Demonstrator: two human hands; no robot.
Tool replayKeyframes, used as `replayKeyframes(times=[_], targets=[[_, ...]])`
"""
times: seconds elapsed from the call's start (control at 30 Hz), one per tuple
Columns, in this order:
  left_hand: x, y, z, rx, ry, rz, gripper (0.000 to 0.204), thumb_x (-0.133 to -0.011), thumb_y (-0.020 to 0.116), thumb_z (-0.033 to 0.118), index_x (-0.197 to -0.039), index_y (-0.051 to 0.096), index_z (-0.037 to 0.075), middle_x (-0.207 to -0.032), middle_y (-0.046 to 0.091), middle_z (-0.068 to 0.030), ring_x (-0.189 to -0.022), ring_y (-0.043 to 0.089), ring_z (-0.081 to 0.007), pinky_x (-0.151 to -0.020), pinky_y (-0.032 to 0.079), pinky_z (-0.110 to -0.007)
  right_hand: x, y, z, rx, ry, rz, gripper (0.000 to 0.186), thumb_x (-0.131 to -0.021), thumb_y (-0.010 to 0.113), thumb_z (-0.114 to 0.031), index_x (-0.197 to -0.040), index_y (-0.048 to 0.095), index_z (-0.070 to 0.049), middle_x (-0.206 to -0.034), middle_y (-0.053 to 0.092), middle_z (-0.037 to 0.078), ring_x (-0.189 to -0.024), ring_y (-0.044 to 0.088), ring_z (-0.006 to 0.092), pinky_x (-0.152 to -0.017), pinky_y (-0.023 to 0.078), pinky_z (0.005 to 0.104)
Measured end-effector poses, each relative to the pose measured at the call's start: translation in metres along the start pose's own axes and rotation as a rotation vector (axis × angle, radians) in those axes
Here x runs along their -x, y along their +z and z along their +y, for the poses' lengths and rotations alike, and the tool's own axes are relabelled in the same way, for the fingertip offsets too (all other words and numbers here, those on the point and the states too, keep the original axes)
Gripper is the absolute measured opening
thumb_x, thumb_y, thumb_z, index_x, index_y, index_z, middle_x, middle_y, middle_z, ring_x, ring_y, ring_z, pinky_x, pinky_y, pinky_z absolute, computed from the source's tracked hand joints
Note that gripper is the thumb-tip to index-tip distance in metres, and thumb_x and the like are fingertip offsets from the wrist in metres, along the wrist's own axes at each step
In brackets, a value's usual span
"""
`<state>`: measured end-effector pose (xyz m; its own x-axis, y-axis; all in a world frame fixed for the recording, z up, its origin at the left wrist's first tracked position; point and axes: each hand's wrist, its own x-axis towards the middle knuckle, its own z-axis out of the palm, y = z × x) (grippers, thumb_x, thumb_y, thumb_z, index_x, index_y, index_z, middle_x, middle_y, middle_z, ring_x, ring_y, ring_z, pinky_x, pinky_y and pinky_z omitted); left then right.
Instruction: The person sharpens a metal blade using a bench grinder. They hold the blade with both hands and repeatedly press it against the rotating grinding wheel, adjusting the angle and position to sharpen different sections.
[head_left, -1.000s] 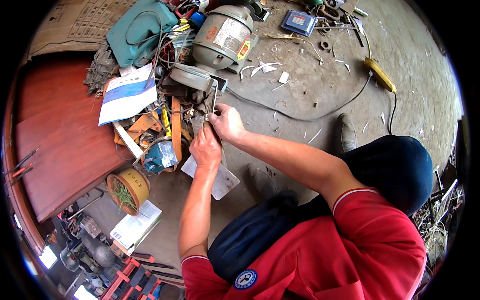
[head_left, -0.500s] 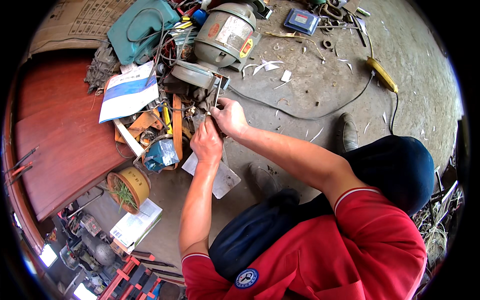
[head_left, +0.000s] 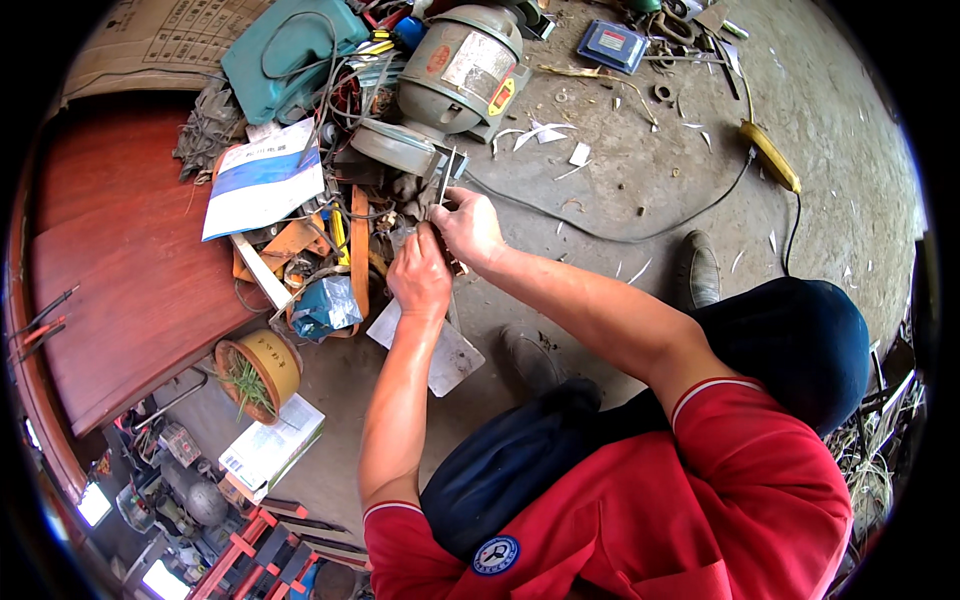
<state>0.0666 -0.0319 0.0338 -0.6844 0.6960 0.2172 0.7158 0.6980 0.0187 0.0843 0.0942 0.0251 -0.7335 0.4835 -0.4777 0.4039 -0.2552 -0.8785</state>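
Close together in front of the bench grinder (head_left: 460,70), both my hands are closed. My right hand (head_left: 470,228) pinches a narrow, flat metal strip (head_left: 447,176), whose bare end points up beside the grinder's wheel guard (head_left: 392,148). My left hand (head_left: 420,274) is closed just below and to the left, its fingertips against the right hand's fingers. What the left fingers grip is hidden. A small brownish part (head_left: 456,264) shows between the hands; I cannot tell whether it belongs to the strip.
Left of my hands lies a heap of tools and cables with a white-and-blue bag (head_left: 265,178) and a teal case (head_left: 290,60). A red-brown wooden panel (head_left: 130,290) and a potted plant (head_left: 258,375) are farther left. A cord runs to a yellow power strip (head_left: 770,157).
Both hands have shifted slightly, and the strip's upper end now stands out more beside the wheel guard. A brownish part has come into sight between the hands. The whole view has moved a little.
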Motion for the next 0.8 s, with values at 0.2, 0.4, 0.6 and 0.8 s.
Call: replayKeyframes(times=[0.2, 0.4, 0.6, 0.8], targets=[[-0.003, 0.008, -0.002, 0.025, -0.023, 0.042, 0.027, -0.084, 0.066, 0.012, -0.11, 0.062, 0.006, -0.083, 0.062, -0.0093, -0.077, 0.066, -0.0305, -0.064, 0.054, -0.041, -0.002, -0.001, -0.002, -0.015, 0.008, 0.01, 0.032, -0.087, 0.066, -0.02, -0.112, 0.07, -0.001, -0.088, 0.071, 0.024, -0.084, 0.071, 0.0363, -0.079, 0.054, 0.0425], [-0.007, 0.01, -0.002, 0.028, -0.007, 0.02, 0.03, -0.084, 0.063, 0.01, -0.113, 0.062, 0.004, -0.085, 0.063, -0.0097, -0.078, 0.067, -0.0304, -0.067, 0.055, -0.04, -0.005, -0.004, -0.007, -0.05, 0.026, 0.01, 0.03, -0.088, 0.068, -0.022, -0.109, 0.07, -0.001, -0.084, 0.072, 0.02, -0.077, 0.072, 0.0294, -0.074, 0.055, 0.04], [-0.014, 0.011, -0.001, 0.052, 0.003, 0.042, 0.028, -0.085, 0.065, 0.01, -0.112, 0.062, 0.005, -0.084, 0.062, -0.0095, -0.078, 0.066, -0.0313, -0.066, 0.054, -0.042, -0.01, -0.004, -0.007, -0.083, 0.045, 0.016, 0.029, -0.088, 0.069, -0.02, -0.11, 0.07, 0.0, -0.087, 0.074, 0.018, -0.078, 0.072, 0.0257, -0.073, 0.055, 0.0382], [-0.017, 0.02, -0.008, -0.001, 0.018, 0.022, 0.026, -0.085, 0.064, 0.01, -0.11, 0.063, 0.005, -0.082, 0.061, -0.0087, -0.076, 0.066, -0.0296, -0.066, 0.054, -0.04, -0.02, 0.001, 0.004, -0.087, 0.044, 0.013, 0.035, -0.086, 0.07, -0.018, -0.114, 0.069, 0.002, -0.091, 0.074, 0.019, -0.082, 0.073, 0.0264, -0.076, 0.056, 0.0381]])
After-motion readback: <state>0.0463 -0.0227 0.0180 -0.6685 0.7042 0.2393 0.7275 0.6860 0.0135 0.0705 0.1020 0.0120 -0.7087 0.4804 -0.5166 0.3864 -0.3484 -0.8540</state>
